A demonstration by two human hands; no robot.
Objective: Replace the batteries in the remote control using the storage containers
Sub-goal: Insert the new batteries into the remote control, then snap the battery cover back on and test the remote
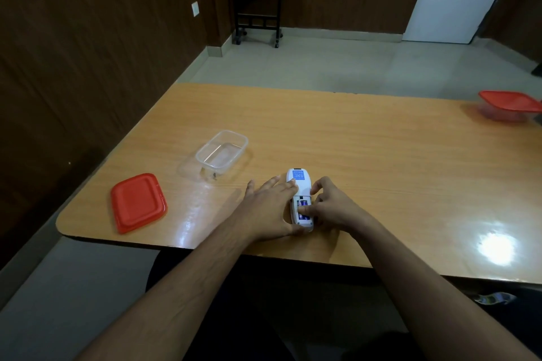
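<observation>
A white remote control (297,177) lies face down near the table's front edge, its battery bay uncovered with a blue battery (303,216) showing inside. My left hand (268,208) grips the remote from its left side, thumb under the near end. My right hand (330,205) rests against the remote's right side, with its fingertips pressing on the battery in the bay. An open clear container (205,160) stands to the left. Its red lid (137,202) lies flat nearer the left corner. A second clear container with a red lid on (510,105) sits at the far right edge.
The wooden table (366,155) has a rounded front-left corner and bare surface to the right of the remote. A dark wall runs along the left. A small black stand (258,6) stands on the floor beyond the table.
</observation>
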